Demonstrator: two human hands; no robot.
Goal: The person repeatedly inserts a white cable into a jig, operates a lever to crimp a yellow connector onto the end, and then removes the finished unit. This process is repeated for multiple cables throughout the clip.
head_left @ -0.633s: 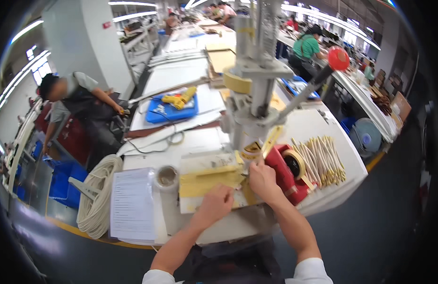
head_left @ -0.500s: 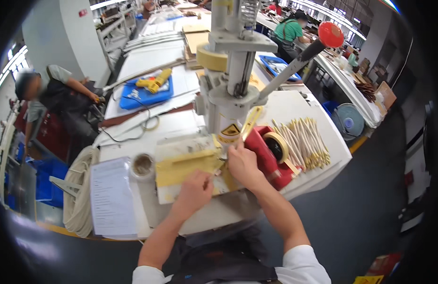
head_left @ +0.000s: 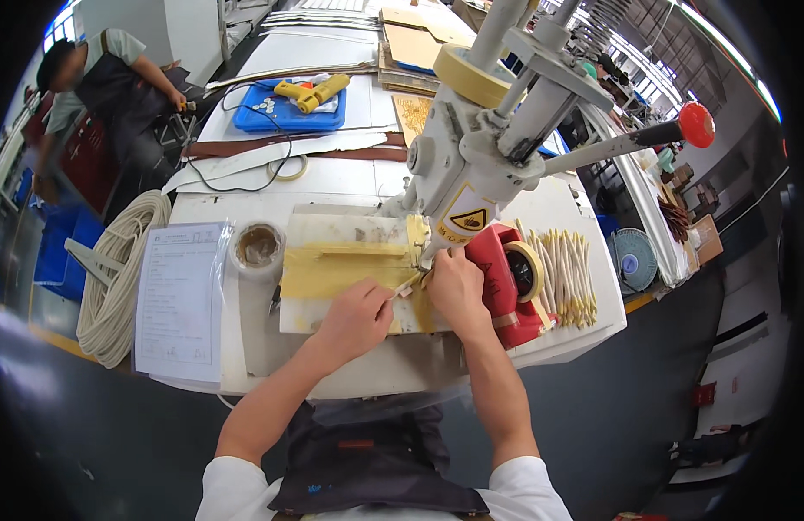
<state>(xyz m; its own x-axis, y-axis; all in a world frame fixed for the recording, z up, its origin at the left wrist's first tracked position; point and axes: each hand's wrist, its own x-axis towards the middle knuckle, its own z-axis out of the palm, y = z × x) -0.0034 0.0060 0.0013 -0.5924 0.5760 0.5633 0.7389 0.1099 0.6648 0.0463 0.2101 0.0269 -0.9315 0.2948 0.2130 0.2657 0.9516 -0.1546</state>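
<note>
My left hand (head_left: 360,314) is closed in a pinch over the yellow-taped work board (head_left: 345,269), its fingertips on a thin pale strip (head_left: 406,286). My right hand (head_left: 458,286) is closed at the foot of the grey lever press (head_left: 471,143), just left of the red tape dispenser (head_left: 497,269). Its fingers hide whatever may be between them. A raised yellow ledge (head_left: 367,248) crosses the board behind my left hand. The press's ball-topped lever (head_left: 628,146) points out to the right.
Several white cords with yellow ends (head_left: 562,273) lie right of the dispenser. Left of the board are a round tub (head_left: 258,247), a printed sheet (head_left: 180,300) and a coil of white cord (head_left: 124,278). A blue tray (head_left: 289,108) sits behind. A co-worker (head_left: 115,95) stands at far left.
My view has turned, and the press now leans rightward in it. A long yellow object that showed above my right fingers is no longer visible. The pale strip at my left fingertips now shows.
</note>
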